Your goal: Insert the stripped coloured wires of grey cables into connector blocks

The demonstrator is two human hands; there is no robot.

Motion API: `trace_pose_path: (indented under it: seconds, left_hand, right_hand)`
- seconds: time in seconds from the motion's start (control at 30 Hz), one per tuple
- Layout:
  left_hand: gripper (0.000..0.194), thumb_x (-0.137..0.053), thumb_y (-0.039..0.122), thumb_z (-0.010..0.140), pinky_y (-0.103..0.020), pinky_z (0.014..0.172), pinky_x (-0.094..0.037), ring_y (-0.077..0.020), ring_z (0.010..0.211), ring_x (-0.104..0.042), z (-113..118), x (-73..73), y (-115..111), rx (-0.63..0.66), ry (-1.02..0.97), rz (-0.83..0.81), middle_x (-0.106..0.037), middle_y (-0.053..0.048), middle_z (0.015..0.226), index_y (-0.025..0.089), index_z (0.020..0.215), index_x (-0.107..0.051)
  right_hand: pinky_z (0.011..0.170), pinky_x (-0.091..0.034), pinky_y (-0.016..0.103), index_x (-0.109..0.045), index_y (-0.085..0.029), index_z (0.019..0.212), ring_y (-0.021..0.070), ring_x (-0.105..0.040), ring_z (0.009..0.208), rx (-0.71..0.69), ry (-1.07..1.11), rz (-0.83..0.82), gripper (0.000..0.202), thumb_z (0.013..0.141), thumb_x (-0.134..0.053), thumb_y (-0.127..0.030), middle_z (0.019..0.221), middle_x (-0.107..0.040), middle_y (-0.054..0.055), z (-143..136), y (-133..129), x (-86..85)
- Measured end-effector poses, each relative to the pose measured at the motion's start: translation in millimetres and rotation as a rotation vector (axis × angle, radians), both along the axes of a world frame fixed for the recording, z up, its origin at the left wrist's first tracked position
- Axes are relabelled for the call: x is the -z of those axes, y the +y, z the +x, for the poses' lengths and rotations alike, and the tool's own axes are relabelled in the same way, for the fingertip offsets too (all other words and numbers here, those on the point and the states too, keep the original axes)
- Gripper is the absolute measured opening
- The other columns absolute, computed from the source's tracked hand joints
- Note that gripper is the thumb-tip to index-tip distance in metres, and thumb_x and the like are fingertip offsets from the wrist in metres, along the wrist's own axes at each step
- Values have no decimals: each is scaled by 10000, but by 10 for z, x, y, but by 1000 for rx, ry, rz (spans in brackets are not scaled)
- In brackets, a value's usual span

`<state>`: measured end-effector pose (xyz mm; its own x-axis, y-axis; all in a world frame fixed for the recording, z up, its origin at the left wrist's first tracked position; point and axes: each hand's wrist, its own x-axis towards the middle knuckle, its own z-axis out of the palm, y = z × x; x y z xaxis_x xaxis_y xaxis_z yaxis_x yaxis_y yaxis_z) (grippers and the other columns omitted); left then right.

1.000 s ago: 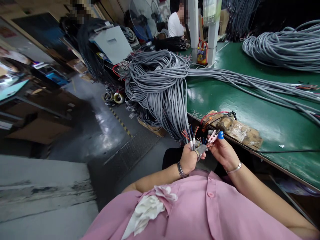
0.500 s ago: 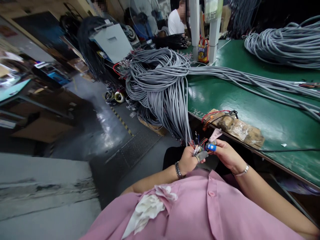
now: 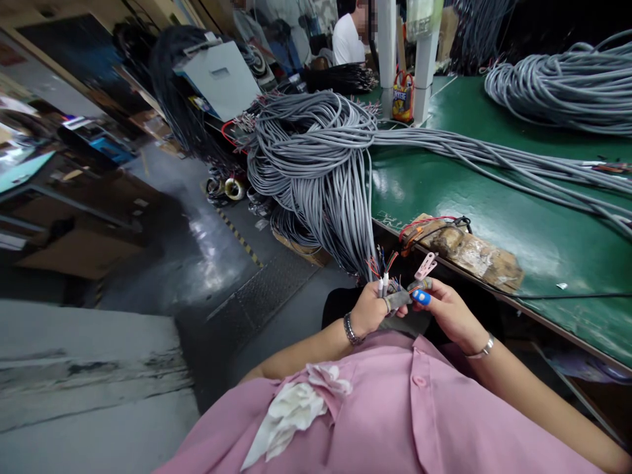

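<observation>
My left hand (image 3: 371, 311) is closed around the ends of grey cables (image 3: 382, 286), their white-banded tips upright and fanning into thin coloured wires (image 3: 390, 261). Grey wrapping covers its thumb. Close beside it, my right hand (image 3: 451, 313) pinches thin wires between thumb and forefinger; a blue cover (image 3: 421, 297) sits on the thumb and grey wrapping on the forefinger. A pink clip-like piece (image 3: 425, 265) sticks up by that forefinger; how it is held is not clear. From the left hand, the cables lead up to a large grey cable bundle (image 3: 316, 145) hanging over the table edge.
On the green table (image 3: 494, 197) lie a tape-wrapped wooden block (image 3: 478, 253) with red and black leads, long grey cables, and a cable coil (image 3: 563, 85). A small bag (image 3: 402, 102) stands by white posts. A person in white (image 3: 347, 41) is beyond. Left is floor (image 3: 197, 243).
The right hand has turned slightly and moved a little right and down. The pink piece now stands clearer, and the white-banded cable tips show more upright in the left hand.
</observation>
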<state>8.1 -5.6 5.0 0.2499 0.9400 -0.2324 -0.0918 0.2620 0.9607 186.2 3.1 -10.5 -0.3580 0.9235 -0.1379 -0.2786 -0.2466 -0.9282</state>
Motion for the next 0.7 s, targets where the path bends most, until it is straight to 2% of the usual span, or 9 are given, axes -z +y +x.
trace_pose_path:
  seconds: [0.1,0.17,0.23,0.47,0.7]
  left_hand:
    - [372,-709,481,688,-219,506,-421,-110,496,-558,-4,-40,1,78,38,14,-653,-61,585,117,646,-648]
    - [351,-729,457,672,-226,529,-435,-114,509,-559,-18,-80,-1,155,74,28,-650,-57,577,115,651,-652]
    - [340,-737,442,666,-228,539,-442,-113,512,-558,-30,-96,-7,173,90,36,-643,-51,567,116,637,-645]
    - [377,-727,478,664,-212,449,-409,-108,449,-557,0,61,-11,-161,-85,-68,-641,-48,552,118,660,-617]
    - [376,-753,463,636,-211,432,-404,-101,416,-540,6,76,-3,-224,-142,-100,-622,-29,516,129,623,-582]
  right_hand:
    - [576,-445,272,-642,-203,743,135,-547,578,65,8,14,172,752,-727,-353,652,-638,6,-93,-49,-36]
    - [562,-452,286,-640,-212,740,145,-552,561,61,-15,23,176,748,-726,-365,637,-640,9,-148,-63,-79]
    - [546,-448,287,-643,-216,754,148,-544,555,66,-49,34,178,745,-726,-373,642,-642,13,-181,-57,-115]
    - [530,-365,251,-639,-192,728,118,-460,557,159,-89,15,189,729,-739,-353,628,-586,-10,-190,-6,-50]
    - [551,-372,256,-618,-186,712,111,-445,563,172,-25,-43,202,712,-751,-338,633,-549,-16,-199,-22,26]
